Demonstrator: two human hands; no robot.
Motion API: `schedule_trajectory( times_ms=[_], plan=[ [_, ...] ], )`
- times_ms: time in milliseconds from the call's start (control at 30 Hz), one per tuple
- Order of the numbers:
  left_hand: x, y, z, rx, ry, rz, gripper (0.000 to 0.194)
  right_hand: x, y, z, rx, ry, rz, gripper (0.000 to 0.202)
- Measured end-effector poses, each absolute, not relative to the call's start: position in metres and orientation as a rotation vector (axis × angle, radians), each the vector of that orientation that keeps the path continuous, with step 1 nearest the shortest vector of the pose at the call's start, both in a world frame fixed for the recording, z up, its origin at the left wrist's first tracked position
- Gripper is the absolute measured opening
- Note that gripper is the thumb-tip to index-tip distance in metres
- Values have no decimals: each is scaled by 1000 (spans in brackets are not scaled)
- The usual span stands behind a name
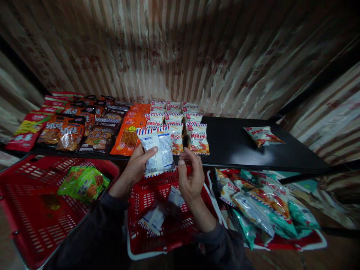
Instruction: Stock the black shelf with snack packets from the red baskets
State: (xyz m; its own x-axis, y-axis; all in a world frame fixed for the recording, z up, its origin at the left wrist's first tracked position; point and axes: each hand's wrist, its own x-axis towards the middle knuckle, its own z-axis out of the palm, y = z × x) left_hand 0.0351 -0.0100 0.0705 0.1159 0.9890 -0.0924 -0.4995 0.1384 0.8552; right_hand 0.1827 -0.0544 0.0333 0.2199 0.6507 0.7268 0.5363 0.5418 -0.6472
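My left hand [134,165] grips a white snack bag [157,152] with a red-and-blue striped edge, its printed back and barcode facing me. My right hand [192,176] is just right of that bag, fingers curled and apart, with nothing visible in it. Behind the hands, several matching snack bags [197,138] stand in rows on the black shelf [225,140]. Below, the middle red basket [174,247] has a few small striped bags [154,219] lying at its bottom, partly in shadow.
Orange bags [128,131], dark potato snack bags [98,137] and red bags [26,131] fill the shelf's left. A lone snack bag [263,135] lies on its right. Green packs [84,183] sit in the left basket [25,202]; teal and white bags [270,202] heap the right basket.
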Motion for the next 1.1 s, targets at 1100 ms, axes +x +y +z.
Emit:
schedule_trajectory(
  times_ms=[1100],
  plan=[
    [50, -19, 54, 890, 856, 1014, 36, 193, -37, 38, -1047, -719, 1155, 30]
  ],
)
